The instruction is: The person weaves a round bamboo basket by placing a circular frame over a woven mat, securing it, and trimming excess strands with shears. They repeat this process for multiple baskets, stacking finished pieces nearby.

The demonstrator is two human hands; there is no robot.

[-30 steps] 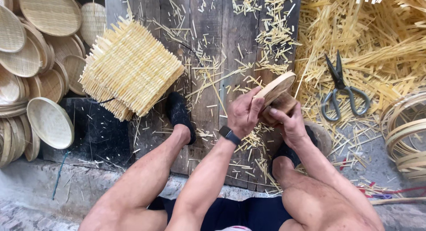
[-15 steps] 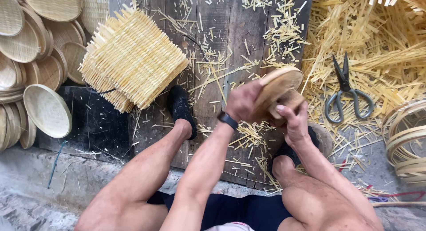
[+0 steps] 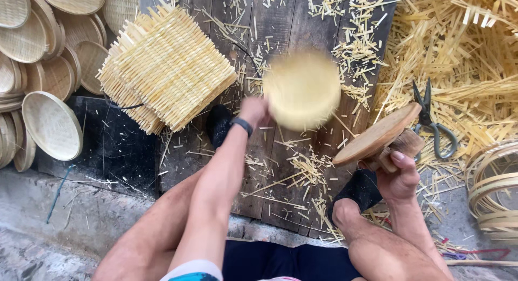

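The left hand point(image 3: 252, 109) grips the near edge of a small round pale woven bamboo tray point(image 3: 302, 90), which shows only as a blur above the middle of the dark wooden plank platform point(image 3: 280, 22); whether it touches the planks cannot be told. The right hand point(image 3: 398, 175) is closed around the block handle under a round brown wooden disc mould point(image 3: 377, 134), held tilted near the platform's right edge.

Risks, as a judgement: the tray is pinched at one edge only, so it could slip out and land among the loose yellow bamboo offcuts point(image 3: 464, 59) on the right, or strike the stack of square woven bamboo mats point(image 3: 167, 65) at the platform's left edge. The tilted mould could slide from the grip onto the black-socked foot point(image 3: 359, 189) just below it. The grey metal scissors point(image 3: 431, 122) lie just beside that hand, blades up, an easy snag. The finished round baskets point(image 3: 51, 124) sit well apart, left.
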